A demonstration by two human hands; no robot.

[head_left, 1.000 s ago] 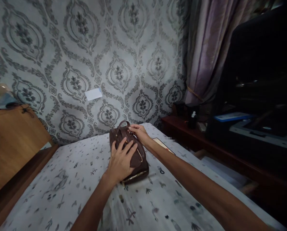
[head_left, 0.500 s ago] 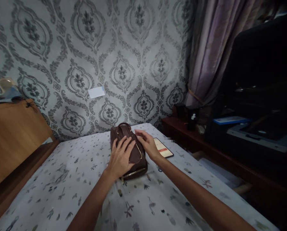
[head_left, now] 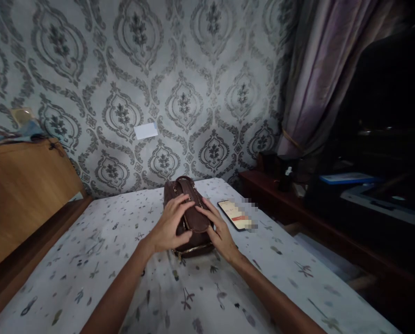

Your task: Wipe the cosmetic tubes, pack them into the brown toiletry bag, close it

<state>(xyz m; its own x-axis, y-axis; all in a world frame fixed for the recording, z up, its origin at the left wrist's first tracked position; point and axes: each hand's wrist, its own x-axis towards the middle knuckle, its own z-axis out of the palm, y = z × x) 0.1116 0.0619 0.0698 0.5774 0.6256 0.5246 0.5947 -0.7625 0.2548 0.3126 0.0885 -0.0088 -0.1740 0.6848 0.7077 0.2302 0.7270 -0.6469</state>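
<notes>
A dark brown leather bag (head_left: pixel 197 219) with gold zips and a carry handle lies on the bed, its handle end toward the wall. My left hand (head_left: pixel 171 223) rests over the bag's left side, fingers apart and curved, thumb near its front. On the right side of the bag, my right hand (head_left: pixel 218 228) has its fingers spread, the fingertips touching the top by the zip and the thumb near the front corner. Parts of both sides of the bag are hidden under my hands. Just right of the bag lies a phone (head_left: pixel 235 215) with its screen lit.
The bed sheet (head_left: pixel 124 273) is white with a small plant print. A wooden headboard (head_left: pixel 26 185) stands at the left, with cloth on top. Patterned wallpaper (head_left: pixel 182 102) rises behind. At the right are a dark red ledge (head_left: pixel 263 185), a purple curtain (head_left: pixel 318 83) and a blue-edged object (head_left: pixel 348 178).
My right hand has come nearer along the bag's right side, toward its front. My left hand has shifted off the top toward the left edge. The view has turned slightly left.
</notes>
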